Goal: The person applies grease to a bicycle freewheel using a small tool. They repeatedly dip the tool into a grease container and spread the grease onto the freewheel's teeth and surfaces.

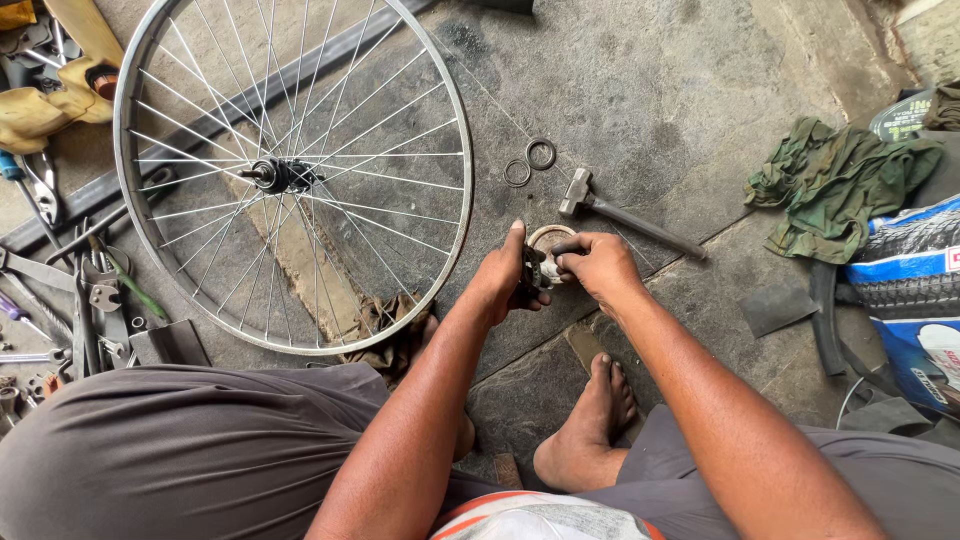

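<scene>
Head view, looking down at a stone floor (650, 90); the person sits low, grey-clad knees at the lower edge, one bare foot (590, 425) flat on the floor between them.

Left hand (505, 280): fingers curled and pressed around a small dark metal part (531, 270), thumb up along its near side; the part sits at the fingertips, not deep in the palm. Right hand (595, 265): fingertips pinched together on the same part from the opposite side; the two hands meet over it, so most of the part is hidden and its exact shape cannot be told. Directly behind the part, just past the fingers, a round pale cup-shaped piece (550, 238) shows; whether it rests on the floor or is joined to the part cannot be told.

Surroundings: spoked bicycle wheel (290, 175) lying flat to the left of the hands, hub near its centre; two small metal rings (530, 162) on the floor beyond the hands, side by side; a hammer (620, 212) just beyond the right hand, head toward the rings; a crumpled green cloth (830, 185) toward the right edge; scattered hand tools (70, 290) along the left edge.
</scene>
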